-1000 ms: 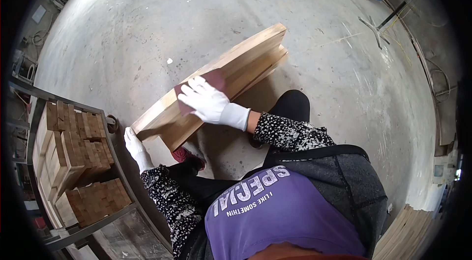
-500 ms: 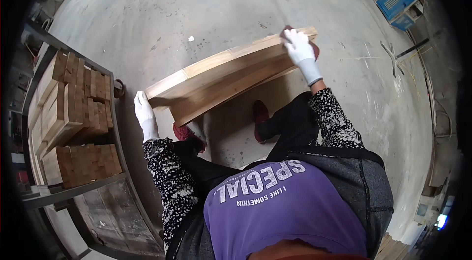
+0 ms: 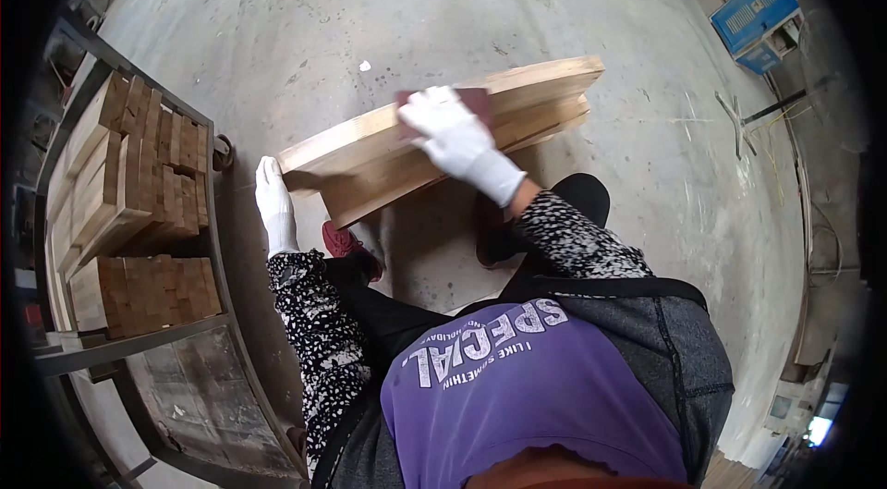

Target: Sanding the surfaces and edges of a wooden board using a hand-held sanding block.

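A pale curved wooden board [image 3: 342, 140] slants across in front of me, its left end nearer and its right end farther. A second wooden piece [image 3: 370, 189] lies just below and behind it. My left hand [image 3: 273, 202], in a white glove, is closed against the left end of the upper board. My right hand [image 3: 455, 133], gloved too, presses a dark red sheet of sandpaper [image 3: 476, 103] on the board's upper edge, near its middle. Its fingers lie over the sheet and are slightly blurred.
At my left a metal-framed rack [image 3: 224, 249] carries stacked wooden blocks [image 3: 152, 156]. My red shoes [image 3: 344, 239] stand close below the board. A blue machine [image 3: 756, 13] and a metal stand [image 3: 739, 124] are at the far right on the grey concrete floor [image 3: 416, 8].
My right hand has slid left along the board's edge with the sandpaper, from near the right end to the middle. The left hand stays at the left end.
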Tool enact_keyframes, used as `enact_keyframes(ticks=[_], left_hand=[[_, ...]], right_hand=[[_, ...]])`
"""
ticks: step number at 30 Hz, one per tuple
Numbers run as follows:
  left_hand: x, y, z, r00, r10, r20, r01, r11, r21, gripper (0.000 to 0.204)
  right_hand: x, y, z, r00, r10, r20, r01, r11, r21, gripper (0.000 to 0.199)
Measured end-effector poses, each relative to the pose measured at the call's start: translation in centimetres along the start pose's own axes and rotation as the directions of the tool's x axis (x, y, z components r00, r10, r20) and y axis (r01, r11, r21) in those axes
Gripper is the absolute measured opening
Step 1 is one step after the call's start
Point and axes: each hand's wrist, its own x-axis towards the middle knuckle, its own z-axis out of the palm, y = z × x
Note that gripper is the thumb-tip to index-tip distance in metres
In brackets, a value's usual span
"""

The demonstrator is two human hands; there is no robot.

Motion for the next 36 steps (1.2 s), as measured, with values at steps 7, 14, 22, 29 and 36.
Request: enact_keyframes(ticks=[7, 14, 22, 29, 36], left_hand=[[0.3, -0.4, 0.5, 0.998, -0.001, -0.058, 0.008, 0.993, 0.120, 0.052], [1.3, -1.6, 0.6, 0.996, -0.006, -0.089, 0.020, 0.988, 0.152, 0.050], [0.9, -1.9, -0.3, 1.000, -0.013, 0.003, 0.013, 0.999, -0.040, 0.049], [0.6, -1.5, -0.3, 1.000, -0.013, -0.009, 0.012, 0.997, -0.080, 0.048], [0.7, -1.2, -0.1, 0.997, 0.068, -0.044, -0.065, 0.996, 0.066, 0.049]], right_hand=[[-7.5, 17.1, -9.0, 0.820, 0.572, -0.024, -0.538, 0.756, -0.373, 0.032], [3.2, -3.7, 2.2, 0.984, 0.061, 0.166, -0.036, 0.988, -0.147, 0.030], [4.8, -10.2, 5.1, 0.988, -0.101, 0.119, 0.073, 0.973, 0.219, 0.043], [-4.6, 13.7, -8.1, 0.877, 0.479, 0.030, -0.453, 0.845, -0.284, 0.032], [-4.2, 14.9, -6.7, 0.696, 0.717, 0.041, -0.559, 0.577, -0.596, 0.036]])
